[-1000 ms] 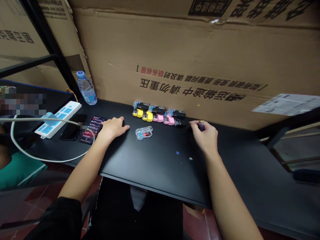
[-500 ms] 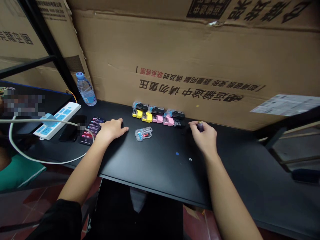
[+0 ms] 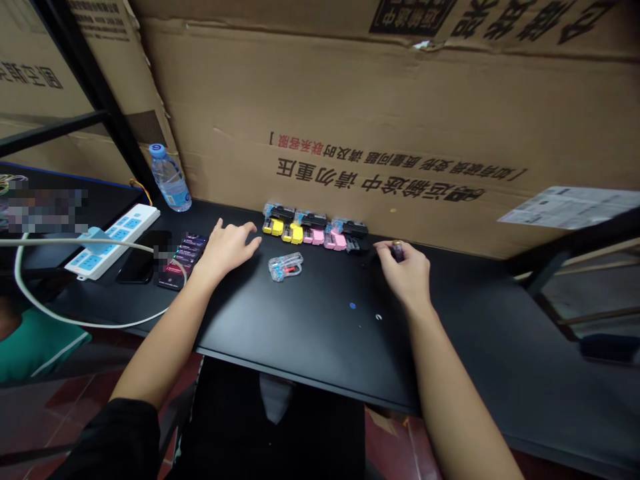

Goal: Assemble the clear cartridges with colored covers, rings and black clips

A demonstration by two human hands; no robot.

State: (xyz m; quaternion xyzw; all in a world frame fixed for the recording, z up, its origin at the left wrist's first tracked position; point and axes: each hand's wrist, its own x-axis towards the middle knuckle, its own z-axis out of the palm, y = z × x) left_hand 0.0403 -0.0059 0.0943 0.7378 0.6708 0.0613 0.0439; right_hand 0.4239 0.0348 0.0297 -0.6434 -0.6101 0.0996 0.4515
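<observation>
The left hand (image 3: 230, 251) has shifted slightly toward the right hand (image 3: 407, 272), fingers spread and empty, while the right curls round a small purple tube (image 3: 397, 251), and the clear plastic piece (image 3: 285, 267) lies nearly sideways between them, closer to the left

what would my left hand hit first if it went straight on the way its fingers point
Probably the leftmost yellow block, just beyond your left hand; the clear plastic piece looks off that line, nearer you, though depth is uncertain.
</observation>
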